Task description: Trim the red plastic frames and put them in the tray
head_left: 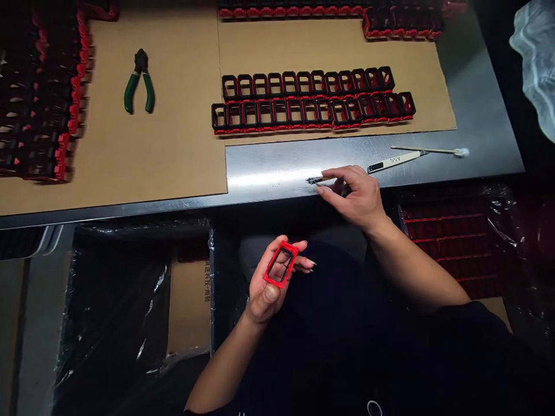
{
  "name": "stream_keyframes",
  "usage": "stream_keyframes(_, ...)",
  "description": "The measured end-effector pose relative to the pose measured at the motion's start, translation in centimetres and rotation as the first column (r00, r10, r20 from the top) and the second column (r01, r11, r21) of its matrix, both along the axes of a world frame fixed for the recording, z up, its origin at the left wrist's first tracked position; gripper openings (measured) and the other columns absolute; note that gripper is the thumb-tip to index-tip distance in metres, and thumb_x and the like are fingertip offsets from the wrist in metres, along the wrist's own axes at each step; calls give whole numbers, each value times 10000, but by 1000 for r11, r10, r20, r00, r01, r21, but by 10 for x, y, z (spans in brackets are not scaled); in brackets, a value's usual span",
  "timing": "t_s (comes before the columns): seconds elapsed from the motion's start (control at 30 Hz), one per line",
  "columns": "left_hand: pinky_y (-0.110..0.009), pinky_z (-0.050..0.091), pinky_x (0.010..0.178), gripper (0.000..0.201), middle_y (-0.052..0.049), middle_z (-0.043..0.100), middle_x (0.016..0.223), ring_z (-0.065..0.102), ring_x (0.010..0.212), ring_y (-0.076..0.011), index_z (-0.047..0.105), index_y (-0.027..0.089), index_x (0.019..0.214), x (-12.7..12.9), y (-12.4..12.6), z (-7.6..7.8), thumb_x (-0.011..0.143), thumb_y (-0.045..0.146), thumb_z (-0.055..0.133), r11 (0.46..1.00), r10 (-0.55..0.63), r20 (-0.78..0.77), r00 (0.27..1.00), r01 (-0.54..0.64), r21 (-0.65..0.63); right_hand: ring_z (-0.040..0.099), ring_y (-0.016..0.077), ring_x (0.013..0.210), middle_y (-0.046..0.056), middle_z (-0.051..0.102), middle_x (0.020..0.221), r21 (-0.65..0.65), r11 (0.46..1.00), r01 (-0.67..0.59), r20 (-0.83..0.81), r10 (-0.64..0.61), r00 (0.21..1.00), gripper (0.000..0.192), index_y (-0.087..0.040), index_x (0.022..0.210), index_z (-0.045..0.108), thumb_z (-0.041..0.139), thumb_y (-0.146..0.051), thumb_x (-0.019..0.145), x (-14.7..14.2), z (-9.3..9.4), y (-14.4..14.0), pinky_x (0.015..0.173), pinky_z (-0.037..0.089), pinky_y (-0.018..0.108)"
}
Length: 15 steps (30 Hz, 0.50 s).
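Note:
My left hand is closed on a red rectangular frame with a black inner rim, held tilted in front of my body below the table edge. The thumb presses its lower end, and some of the fingers stick out behind it. At the front of the metal table, my right hand has its thumb and fingers around a small pair of nippers. Their metal jaws point left; the handles are mostly hidden by the fingers.
Two rows of black-and-red frames stand on cardboard. Green-handled cutting pliers lie farther left. A white-handled blade tool and a cotton swab rest at right. More frames fill the left. Plastic-lined bins stand below.

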<state>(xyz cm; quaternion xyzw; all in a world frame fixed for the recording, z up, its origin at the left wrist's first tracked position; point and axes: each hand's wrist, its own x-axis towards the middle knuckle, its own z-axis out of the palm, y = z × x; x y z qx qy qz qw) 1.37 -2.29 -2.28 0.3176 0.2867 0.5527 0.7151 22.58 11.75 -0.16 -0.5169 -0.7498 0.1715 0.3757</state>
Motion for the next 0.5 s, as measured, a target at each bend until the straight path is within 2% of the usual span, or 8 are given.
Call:
stream_keyframes(0.1, -450, 576, 840, 693, -132, 687, 1298, 724, 972, -283, 515, 285, 1428, 0, -1, 2, 844, 637, 636, 1000, 17, -8, 1000, -17, 19, 636, 243, 867, 63, 758, 926, 86, 996, -39, 151, 25, 988, 242, -184, 1061, 739, 727, -341, 877, -7, -13, 23, 812, 500, 365)
stream_keyframes(0.27, -492, 582, 848, 558, -116, 711, 1265, 739, 945, -297, 616, 270, 1345, 1, -1, 3, 921, 615, 509, 999, 16, 38, 999, -18, 51, 608, 279, 932, 67, 760, 1000, 67, 998, 12, 261, -29, 965, 286, -191, 1111, 734, 728, -359, 880, -17, -25, 38, 799, 487, 382)
stream_keyframes(0.33, -485, 587, 848, 511, -102, 726, 1242, 748, 938, -296, 689, 260, 1244, 1, 0, 5, 930, 609, 487, 999, 22, 63, 998, -25, 43, 601, 300, 1006, 84, 744, 1106, 70, 997, 18, 258, -35, 965, 320, -192, 1131, 720, 734, -387, 877, -18, -18, 35, 857, 488, 413)
stream_keyframes(0.4, -484, 594, 834, 531, -106, 755, 1172, 760, 904, -300, 717, 235, 1188, 1, 1, 8, 925, 632, 481, 1000, 8, 82, 997, -7, -13, 600, 308, 1070, 102, 720, 1179, 85, 996, -2, 191, -14, 982, 323, -193, 1131, 711, 726, -400, 883, -17, -3, 23, 923, 480, 440)
stream_keyframes(0.47, -481, 598, 811, 594, -114, 788, 1061, 770, 854, -306, 708, 205, 1199, 1, 3, 9, 904, 676, 498, 989, -52, 100, 994, 66, -135, 632, 276, 1033, 98, 733, 1112, 40, 995, -91, 60, 88, 994, 283, -197, 1116, 712, 708, -378, 898, -17, 15, 3, 923, 491, 417)
stream_keyframes(0.5, -470, 599, 792, 626, -117, 798, 1002, 774, 825, -307, 708, 187, 1189, 1, 3, 9, 887, 699, 514, 973, -87, 106, 991, 107, -204, 652, 246, 963, 82, 743, 1030, -23, 984, -178, -16, 178, 984, 260, -198, 1102, 716, 709, -359, 898, -17, 24, -9, 882, 506, 384)
